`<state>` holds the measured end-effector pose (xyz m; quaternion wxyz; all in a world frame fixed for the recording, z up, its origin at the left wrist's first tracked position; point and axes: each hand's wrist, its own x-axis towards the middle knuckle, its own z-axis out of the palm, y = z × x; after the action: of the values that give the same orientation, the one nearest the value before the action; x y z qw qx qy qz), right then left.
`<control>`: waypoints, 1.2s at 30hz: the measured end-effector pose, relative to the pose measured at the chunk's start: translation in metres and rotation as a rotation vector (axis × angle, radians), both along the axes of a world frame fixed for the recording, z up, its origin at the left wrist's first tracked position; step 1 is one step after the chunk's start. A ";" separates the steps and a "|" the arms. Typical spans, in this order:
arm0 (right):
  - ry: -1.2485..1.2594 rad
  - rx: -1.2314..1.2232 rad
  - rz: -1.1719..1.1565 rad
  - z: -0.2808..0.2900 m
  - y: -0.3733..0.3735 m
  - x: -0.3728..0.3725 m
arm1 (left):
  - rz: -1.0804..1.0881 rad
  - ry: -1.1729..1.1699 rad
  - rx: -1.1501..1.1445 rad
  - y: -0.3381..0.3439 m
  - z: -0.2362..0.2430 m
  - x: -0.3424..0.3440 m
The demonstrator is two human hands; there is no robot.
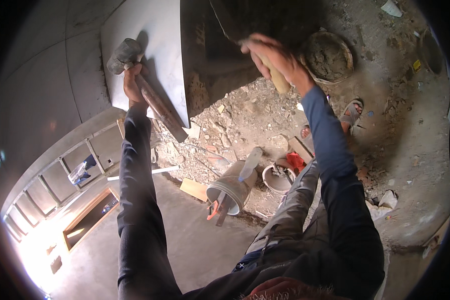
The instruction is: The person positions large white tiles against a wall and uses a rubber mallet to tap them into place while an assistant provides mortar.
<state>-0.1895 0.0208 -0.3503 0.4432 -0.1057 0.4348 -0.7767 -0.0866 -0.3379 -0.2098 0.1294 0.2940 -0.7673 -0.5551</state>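
My left hand (132, 86) is closed around a mallet (162, 107), gripping its brown handle just below the dark, dusty head. The mallet lies over a smooth white slab (162, 30), its head casting a shadow there. Farther right, my right hand (284, 61) is wrapped round the pale wooden handle of a trowel (280, 82). The trowel's blade reaches up and left over a dark surface, and only a thin bright edge of it shows clearly. A round tub of grey mortar (352, 59) stands on the ground just right of that hand.
Below, a tilted bucket (212, 190) holds tools, including an orange-handled one, beside a clear plastic bottle (252, 162). A smaller pail (267, 182) and red cloth (296, 162) sit near my legs. Rubble (235, 112) covers the ground. A ladder (60, 165) lies at the left.
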 end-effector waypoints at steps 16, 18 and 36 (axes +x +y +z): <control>0.116 0.142 -0.065 -0.026 -0.071 0.188 | -0.027 0.000 -0.044 0.004 0.002 -0.002; 0.066 0.197 0.078 -0.017 -0.064 0.205 | -0.011 -0.001 -0.045 0.000 0.002 0.004; -0.083 0.216 0.042 0.022 -0.070 0.097 | -0.039 -0.013 -0.062 0.006 0.000 -0.004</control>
<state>-0.0928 -0.0496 -0.3280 0.4857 -0.0343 0.4949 -0.7197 -0.0906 -0.3319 -0.2099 0.1224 0.2784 -0.7906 -0.5314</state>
